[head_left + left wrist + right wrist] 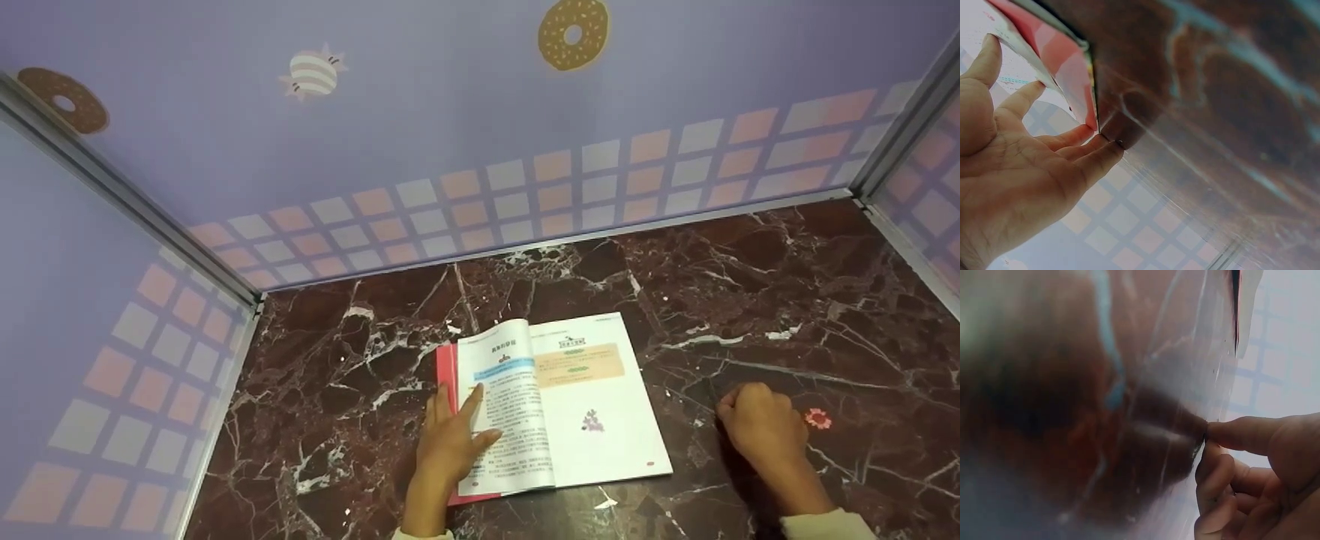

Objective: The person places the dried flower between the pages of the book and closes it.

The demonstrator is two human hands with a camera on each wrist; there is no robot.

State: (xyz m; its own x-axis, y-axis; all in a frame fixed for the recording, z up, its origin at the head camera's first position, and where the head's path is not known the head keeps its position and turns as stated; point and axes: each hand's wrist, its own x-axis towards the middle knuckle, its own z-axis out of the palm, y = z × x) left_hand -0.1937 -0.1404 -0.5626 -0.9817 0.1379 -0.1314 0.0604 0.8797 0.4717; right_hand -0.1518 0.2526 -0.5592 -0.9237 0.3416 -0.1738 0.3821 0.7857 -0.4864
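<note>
The book (561,411) seemed light, pliable, best held by its edges; left grip (448,444) lay spread; right grip (765,426) was curled, empty.

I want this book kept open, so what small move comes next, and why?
Perhaps lay the right hand on the right page: only the left hand touches the book, while the right sits curled beside it.

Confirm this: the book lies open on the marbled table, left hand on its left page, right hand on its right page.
Wrong about the right hand: the head view shows it off the book, to its right. The book lies open on the marbled table, left hand on its left page.
</note>
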